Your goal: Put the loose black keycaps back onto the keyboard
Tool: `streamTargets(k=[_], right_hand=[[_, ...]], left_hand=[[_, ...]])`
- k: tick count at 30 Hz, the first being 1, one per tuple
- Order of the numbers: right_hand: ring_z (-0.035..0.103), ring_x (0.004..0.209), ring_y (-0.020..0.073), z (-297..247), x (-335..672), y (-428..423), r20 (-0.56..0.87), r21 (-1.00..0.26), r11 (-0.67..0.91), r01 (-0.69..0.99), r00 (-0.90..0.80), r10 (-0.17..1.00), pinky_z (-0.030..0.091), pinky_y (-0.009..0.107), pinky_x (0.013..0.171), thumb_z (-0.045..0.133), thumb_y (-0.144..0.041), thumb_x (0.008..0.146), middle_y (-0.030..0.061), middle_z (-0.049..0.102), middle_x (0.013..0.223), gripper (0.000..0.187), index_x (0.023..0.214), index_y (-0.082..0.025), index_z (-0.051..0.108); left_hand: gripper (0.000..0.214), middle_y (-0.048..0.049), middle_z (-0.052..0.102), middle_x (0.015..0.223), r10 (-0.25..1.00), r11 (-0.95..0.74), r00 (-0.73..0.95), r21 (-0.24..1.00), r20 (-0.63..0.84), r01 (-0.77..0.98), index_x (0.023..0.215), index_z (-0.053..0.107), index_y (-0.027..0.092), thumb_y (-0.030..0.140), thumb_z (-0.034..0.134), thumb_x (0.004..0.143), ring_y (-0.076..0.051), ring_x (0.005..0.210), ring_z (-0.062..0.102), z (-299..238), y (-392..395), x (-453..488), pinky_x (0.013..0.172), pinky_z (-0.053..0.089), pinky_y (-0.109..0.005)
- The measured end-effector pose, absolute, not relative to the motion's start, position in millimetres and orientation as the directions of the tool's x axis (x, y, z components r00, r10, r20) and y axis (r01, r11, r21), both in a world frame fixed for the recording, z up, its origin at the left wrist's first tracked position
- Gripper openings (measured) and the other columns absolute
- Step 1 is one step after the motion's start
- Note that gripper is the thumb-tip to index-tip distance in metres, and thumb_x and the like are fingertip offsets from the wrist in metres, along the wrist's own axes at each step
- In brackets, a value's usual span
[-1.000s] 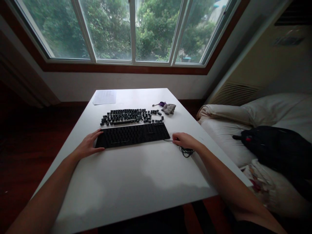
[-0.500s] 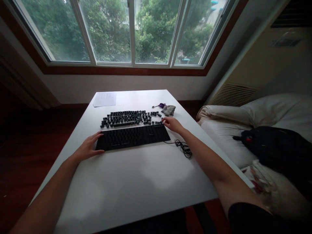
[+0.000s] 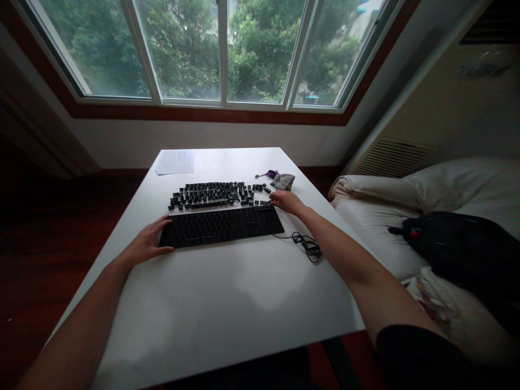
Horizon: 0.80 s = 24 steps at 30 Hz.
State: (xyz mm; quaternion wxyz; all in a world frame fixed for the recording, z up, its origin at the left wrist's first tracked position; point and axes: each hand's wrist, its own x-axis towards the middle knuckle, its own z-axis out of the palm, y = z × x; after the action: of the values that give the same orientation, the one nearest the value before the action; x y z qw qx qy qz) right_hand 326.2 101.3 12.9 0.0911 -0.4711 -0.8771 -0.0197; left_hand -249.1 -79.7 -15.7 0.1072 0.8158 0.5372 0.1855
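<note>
A black keyboard base (image 3: 221, 225) without keycaps lies across the white table (image 3: 227, 303). Behind it, several loose black keycaps (image 3: 215, 195) are laid out in rows. My left hand (image 3: 147, 242) rests flat at the keyboard's left end, fingers stretched out and touching its edge. My right hand (image 3: 287, 202) reaches to the keyboard's far right corner, fingertips down at the rightmost keycaps; what they pinch, if anything, is too small to make out. The keyboard's coiled black cable (image 3: 306, 246) lies to the right.
A sheet of paper (image 3: 175, 161) lies at the table's far left. A grey cloth (image 3: 283, 181) and a small purple tool (image 3: 268, 174) sit behind the keycaps. A bed with a white pillow (image 3: 406, 189) and a black bag (image 3: 467, 254) stands to the right. Windows fill the far wall.
My right hand left the cable beside the keyboard and moved forward to the rightmost keycaps. My left hand has stayed at the keyboard's left end.
</note>
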Motion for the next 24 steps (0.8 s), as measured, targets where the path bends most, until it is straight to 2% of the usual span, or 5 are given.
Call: streamTargets(k=[6, 10, 16, 20, 24], right_hand=[[0.066, 0.090, 0.0201, 12.1, 319.6, 92.4, 0.143, 0.040, 0.532, 0.846, -0.532, 0.835, 0.041, 0.027, 0.070, 0.060, -0.030, 0.094, 0.0066, 0.073, 0.109, 0.023, 0.114, -0.024, 0.070], [0.066, 0.093, 0.0209, 10.4, 320.8, 87.1, 0.161, 0.041, 0.518, 0.855, -0.517, 0.841, 0.042, 0.027, 0.072, 0.059, -0.028, 0.094, 0.0082, 0.072, 0.110, 0.022, 0.112, -0.022, 0.070], [0.064, 0.076, 0.0173, 20.8, 345.0, 70.5, 0.316, -0.151, 0.502, 0.852, -0.440, 0.841, 0.045, 0.029, 0.072, 0.057, -0.034, 0.096, 0.0074, 0.071, 0.101, 0.024, 0.109, -0.020, 0.071], [0.062, 0.071, 0.0159, 31.6, 354.5, 43.9, 0.263, -0.291, 0.578, 0.762, -0.517, 0.815, 0.047, 0.029, 0.071, 0.057, -0.039, 0.095, 0.0056, 0.072, 0.096, 0.026, 0.106, -0.021, 0.071], [0.063, 0.071, 0.0153, 37.7, 350.7, 15.6, 0.182, -0.379, 0.623, 0.685, -0.605, 0.775, 0.048, 0.028, 0.070, 0.057, -0.039, 0.095, 0.0051, 0.072, 0.094, 0.027, 0.109, -0.021, 0.072]], left_hand=[[0.098, -0.0114, 0.027, 0.165, 0.919, -0.393, 0.347, 0.385, 0.186, 0.835, 0.153, 0.036, 0.026, 0.072, 0.070, 0.073, -0.035, 0.147, 0.035, -18.4, -79.5, -250.8, 0.120, 0.032, -0.052], [0.098, -0.0111, 0.028, 0.165, 0.919, -0.393, 0.345, 0.384, 0.191, 0.835, 0.153, 0.036, 0.026, 0.073, 0.069, 0.074, -0.035, 0.147, 0.035, -18.3, -79.8, -251.0, 0.121, 0.032, -0.051], [0.098, -0.0111, 0.028, 0.165, 0.917, -0.395, 0.341, 0.369, 0.205, 0.841, 0.153, 0.036, 0.026, 0.073, 0.069, 0.074, -0.035, 0.146, 0.035, -18.9, -80.5, -249.9, 0.120, 0.033, -0.051], [0.097, -0.0105, 0.028, 0.164, 0.917, -0.395, 0.338, 0.356, 0.213, 0.847, 0.154, 0.036, 0.027, 0.073, 0.068, 0.075, -0.036, 0.145, 0.037, -19.3, -81.8, -247.8, 0.119, 0.034, -0.053], [0.096, -0.0104, 0.031, 0.163, 0.916, -0.394, 0.334, 0.354, 0.221, 0.848, 0.154, 0.036, 0.027, 0.073, 0.067, 0.075, -0.037, 0.145, 0.037, -18.9, -82.9, -246.2, 0.119, 0.034, -0.053]])
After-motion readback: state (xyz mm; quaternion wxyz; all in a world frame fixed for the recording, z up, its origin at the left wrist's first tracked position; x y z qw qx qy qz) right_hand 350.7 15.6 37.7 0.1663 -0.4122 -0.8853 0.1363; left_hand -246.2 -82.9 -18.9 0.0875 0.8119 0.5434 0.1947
